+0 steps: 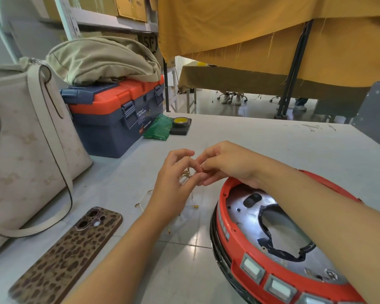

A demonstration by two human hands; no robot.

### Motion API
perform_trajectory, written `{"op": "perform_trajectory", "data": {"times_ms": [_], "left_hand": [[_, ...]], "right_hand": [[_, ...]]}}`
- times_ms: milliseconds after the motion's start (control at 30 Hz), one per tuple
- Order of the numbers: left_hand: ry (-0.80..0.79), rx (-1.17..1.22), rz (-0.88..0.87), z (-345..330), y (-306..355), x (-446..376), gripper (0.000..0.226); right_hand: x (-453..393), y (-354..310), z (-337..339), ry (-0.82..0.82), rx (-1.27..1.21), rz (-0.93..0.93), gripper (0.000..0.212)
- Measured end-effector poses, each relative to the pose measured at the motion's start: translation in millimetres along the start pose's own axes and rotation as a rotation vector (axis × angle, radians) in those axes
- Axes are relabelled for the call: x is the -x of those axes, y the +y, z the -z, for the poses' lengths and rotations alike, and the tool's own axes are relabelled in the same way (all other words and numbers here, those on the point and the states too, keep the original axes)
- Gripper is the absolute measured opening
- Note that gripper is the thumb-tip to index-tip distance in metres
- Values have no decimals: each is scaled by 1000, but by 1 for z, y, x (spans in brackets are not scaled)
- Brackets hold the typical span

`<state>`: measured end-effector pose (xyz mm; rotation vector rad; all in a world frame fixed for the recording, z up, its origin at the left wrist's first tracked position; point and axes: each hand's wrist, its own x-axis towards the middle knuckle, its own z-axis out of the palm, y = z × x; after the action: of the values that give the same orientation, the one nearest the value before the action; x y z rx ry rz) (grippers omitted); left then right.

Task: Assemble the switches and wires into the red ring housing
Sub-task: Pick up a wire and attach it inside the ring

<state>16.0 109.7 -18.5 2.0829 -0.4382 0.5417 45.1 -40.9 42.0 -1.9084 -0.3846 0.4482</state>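
Above the table (239, 137), both hands (left (173, 185), right (226, 163)) pinch small wires (185, 174), mostly hidden by fingers.

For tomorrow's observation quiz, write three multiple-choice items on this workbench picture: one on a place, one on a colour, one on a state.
1. Where does the phone lie?
A. left of the red ring housing
B. on the toolbox
C. inside the housing

2. What colour is the toolbox lid?
A. green
B. orange
C. white

3. What are the left hand and right hand doing?
A. resting flat
B. pinching small wires together
C. lifting the housing

Answers: 1 A, it lies on the table beside the housing; 2 B, orange over a blue base; 3 B, the fingertips meet on thin wires.
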Motion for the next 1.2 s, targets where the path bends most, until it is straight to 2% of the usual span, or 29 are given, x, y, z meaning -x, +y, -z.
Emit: {"op": "perform_trajectory", "data": {"times_ms": [133, 333, 433, 667, 933, 1200], "left_hand": [[51, -12, -11, 0, -1, -1, 20], [-2, 17, -18, 4, -3, -2, 50], [-12, -37, -22, 10, -8, -3, 57], [6, -111, 51, 12, -10, -2, 57], [45, -14, 86, 14, -8, -1, 28], [65, 56, 158, 11, -7, -1, 25]], "right_hand": [[0, 1, 1, 14, -8, 16, 18], [-1, 2, 1, 126, 2, 35, 15], [-1, 4, 6, 197, 9, 66, 14], [1, 5, 13, 281, 15, 101, 17], [1, 4, 12, 353, 41, 142, 17], [0, 6, 17, 501, 18, 162, 18]]}}
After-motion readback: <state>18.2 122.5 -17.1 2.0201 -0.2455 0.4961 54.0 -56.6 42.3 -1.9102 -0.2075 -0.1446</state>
